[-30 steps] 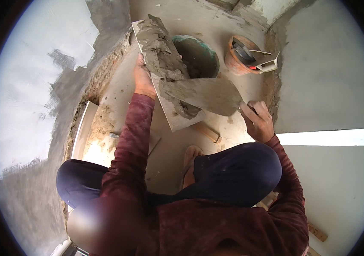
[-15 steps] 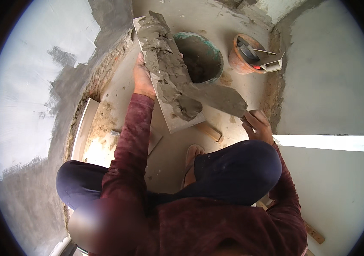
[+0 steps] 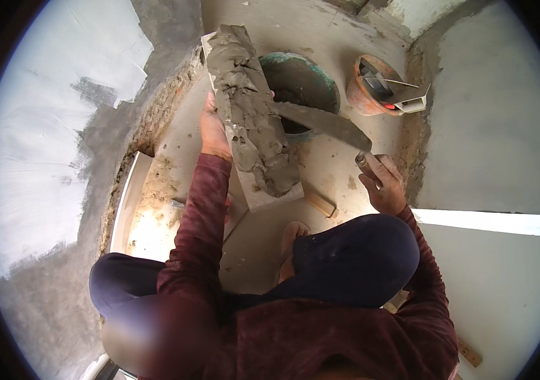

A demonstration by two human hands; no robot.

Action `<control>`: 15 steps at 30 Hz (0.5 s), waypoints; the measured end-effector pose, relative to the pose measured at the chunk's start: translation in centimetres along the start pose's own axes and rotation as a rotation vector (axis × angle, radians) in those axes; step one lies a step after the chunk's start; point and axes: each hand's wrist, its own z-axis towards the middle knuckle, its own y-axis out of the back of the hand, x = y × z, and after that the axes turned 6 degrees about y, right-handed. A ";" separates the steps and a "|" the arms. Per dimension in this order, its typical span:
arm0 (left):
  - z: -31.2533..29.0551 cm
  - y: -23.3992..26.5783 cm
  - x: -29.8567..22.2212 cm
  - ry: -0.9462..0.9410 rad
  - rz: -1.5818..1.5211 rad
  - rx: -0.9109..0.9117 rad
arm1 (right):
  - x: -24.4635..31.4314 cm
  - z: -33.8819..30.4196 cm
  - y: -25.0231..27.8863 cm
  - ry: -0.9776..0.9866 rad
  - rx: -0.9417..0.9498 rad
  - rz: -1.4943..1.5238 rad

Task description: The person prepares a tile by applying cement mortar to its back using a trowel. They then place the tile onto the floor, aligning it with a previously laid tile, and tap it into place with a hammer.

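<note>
My left hand [image 3: 215,132] grips a long, pale tile strip [image 3: 262,202] from its left edge and underside, holding it up at a slant. Thick wet grey mortar [image 3: 244,101] lies in a rough ridge along most of the strip. A fingertip shows at the strip's right edge; the other fingers are hidden beneath. My right hand [image 3: 386,183] is closed round the handle of a pointed trowel [image 3: 327,125], whose blade is coated with mortar. The blade's tip comes up to the right side of the ridge; whether it touches cannot be made out.
Behind the strip stands a green-rimmed bucket [image 3: 328,79] with mortar inside. An orange bucket [image 3: 360,95] of tools is farther right. A wooden piece [image 3: 322,204] lies under the strip's near end. Walls rise left and right; a pale strip [image 3: 129,202] leans along the left one.
The trowel blade has shifted from lying over the mortar's lower right to beside its edge, its handle tipping up. The strip has moved slightly toward me in the picture.
</note>
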 end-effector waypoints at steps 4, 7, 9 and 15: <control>-2.0 -1.0 -0.4 0.037 0.009 0.003 | -0.1 1.5 0.2 -0.115 0.045 0.156; -3.2 -2.8 -0.3 0.028 0.076 -0.005 | -1.3 6.3 2.1 -0.132 0.234 0.042; -3.9 -2.7 0.1 0.005 0.105 -0.061 | -2.9 10.1 1.6 -0.006 0.346 -0.204; -5.9 2.6 -0.3 -0.170 0.257 -0.226 | -5.8 16.6 -4.5 -0.015 0.495 -0.467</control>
